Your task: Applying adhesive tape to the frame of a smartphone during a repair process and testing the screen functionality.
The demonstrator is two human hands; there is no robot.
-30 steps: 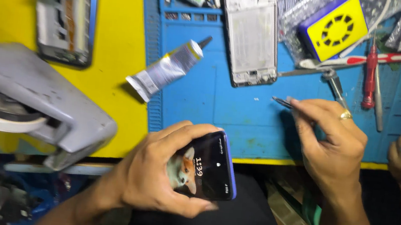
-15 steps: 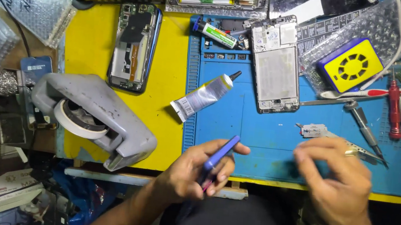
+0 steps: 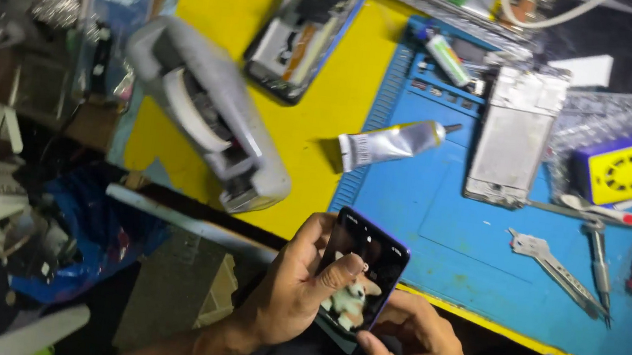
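Gripping a lit smartphone just off the near edge of the blue work mat: left hand closed round its side, thumb across the screen; right hand curled under the lower end, fingers touching the edge; glue tube, bare phone frame and tweezers lie on the mat beyond; grey tape dispenser left.
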